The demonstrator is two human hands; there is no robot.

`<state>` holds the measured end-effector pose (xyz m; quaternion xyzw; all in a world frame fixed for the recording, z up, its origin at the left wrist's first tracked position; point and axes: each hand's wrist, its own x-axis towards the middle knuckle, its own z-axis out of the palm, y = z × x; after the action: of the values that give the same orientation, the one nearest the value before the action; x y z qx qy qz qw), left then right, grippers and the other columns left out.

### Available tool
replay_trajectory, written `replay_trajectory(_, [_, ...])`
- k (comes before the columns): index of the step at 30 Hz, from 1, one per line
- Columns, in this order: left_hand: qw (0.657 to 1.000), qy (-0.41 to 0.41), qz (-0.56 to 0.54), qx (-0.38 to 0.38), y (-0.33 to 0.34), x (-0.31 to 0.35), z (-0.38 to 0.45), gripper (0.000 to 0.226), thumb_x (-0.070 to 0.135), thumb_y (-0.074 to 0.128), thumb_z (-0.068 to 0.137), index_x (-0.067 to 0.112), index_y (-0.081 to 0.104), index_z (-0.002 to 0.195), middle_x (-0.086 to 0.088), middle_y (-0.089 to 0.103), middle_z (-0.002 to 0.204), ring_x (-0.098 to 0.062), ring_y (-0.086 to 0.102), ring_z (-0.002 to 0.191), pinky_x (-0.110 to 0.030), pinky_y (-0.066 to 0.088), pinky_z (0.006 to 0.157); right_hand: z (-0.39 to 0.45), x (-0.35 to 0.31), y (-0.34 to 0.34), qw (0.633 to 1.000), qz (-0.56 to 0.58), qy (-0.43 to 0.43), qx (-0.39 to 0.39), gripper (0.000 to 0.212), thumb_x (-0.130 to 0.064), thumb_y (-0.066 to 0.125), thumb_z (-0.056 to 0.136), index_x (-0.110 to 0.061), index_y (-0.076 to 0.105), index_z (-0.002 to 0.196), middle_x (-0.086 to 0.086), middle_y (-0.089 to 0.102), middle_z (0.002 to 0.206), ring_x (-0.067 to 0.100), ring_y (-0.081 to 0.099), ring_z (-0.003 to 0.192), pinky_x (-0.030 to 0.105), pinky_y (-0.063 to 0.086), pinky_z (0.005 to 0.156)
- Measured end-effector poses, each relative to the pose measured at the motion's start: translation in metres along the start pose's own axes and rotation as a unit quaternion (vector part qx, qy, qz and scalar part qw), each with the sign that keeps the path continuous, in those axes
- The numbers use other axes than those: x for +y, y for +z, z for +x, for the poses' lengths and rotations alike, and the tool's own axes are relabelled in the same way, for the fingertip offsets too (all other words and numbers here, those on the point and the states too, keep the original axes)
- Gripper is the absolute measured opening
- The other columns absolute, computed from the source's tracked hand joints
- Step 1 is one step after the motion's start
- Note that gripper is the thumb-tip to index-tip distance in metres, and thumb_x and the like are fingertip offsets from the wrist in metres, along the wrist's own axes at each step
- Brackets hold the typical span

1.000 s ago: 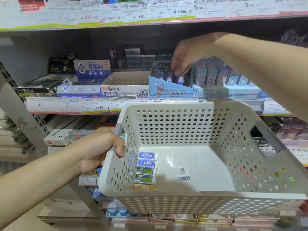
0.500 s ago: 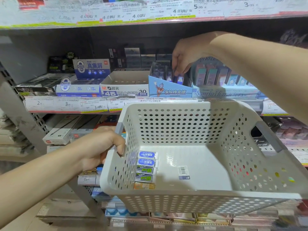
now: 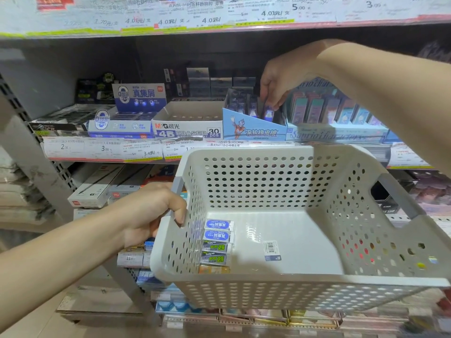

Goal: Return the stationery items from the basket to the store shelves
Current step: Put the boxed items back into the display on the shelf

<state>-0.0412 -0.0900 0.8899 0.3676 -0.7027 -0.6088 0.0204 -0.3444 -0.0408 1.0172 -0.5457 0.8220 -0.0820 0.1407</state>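
1. We note a pale perforated plastic basket (image 3: 280,181), its rounded rim gripped by the left hand (image 3: 151,213).
2. Five flat wrapped erasers (image 3: 217,245) lie in a column along its left wall: two blue, two grey-green, one orange, partly hidden.
3. The right hand (image 3: 280,79) pinches a small eraser pack (image 3: 268,111) over the blue cardboard display box (image 3: 253,130) on the shelf; pack print unreadable.
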Motion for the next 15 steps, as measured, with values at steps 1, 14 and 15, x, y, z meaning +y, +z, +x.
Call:
replay_trajectory(1, [1.0,0.0,0.003,0.001,-0.0008,-0.0008,0.0003,0.071,-0.001,0.054,0.033,-0.008,0.06,0.103,-0.02,0.059,0.073,-0.031,0.057,0.062,-0.034,0.041,0.066,-0.0003,0.0014,0.0005,1.0,0.002,-0.003,0.007,0.017,-0.002,0.065,0.085,0.003,0.065,0.101,0.009,0.069,0.08,0.016,0.066,0.076,0.008,0.053,0.056])
replay_trajectory(14, [1.0,-0.006,-0.001,0.001,-0.0032,-0.0038,-0.0006,0.081,0.0,0.055,0.027,-0.011,0.058,0.107,-0.021,0.056,0.077,-0.031,0.053,0.064,-0.033,0.04,0.064,0.0006,0.0086,0.0043,0.997,0.058,0.002,0.043,0.018,-0.014,0.064,0.088,-0.004,0.071,0.102,0.007,0.073,0.091,0.013,0.07,0.08,0.009,0.052,0.072])
replay_trajectory(15, [1.0,-0.007,-0.003,0.0,-0.0025,-0.0037,-0.0012,0.078,-0.001,0.053,0.031,-0.013,0.056,0.108,-0.021,0.057,0.076,-0.031,0.054,0.063,-0.034,0.041,0.064,0.0013,0.0084,0.0046,0.997,0.057,0.007,0.045,0.015,-0.014,0.065,0.087,-0.007,0.071,0.098,0.008,0.073,0.092,0.014,0.069,0.083,0.01,0.052,0.072])
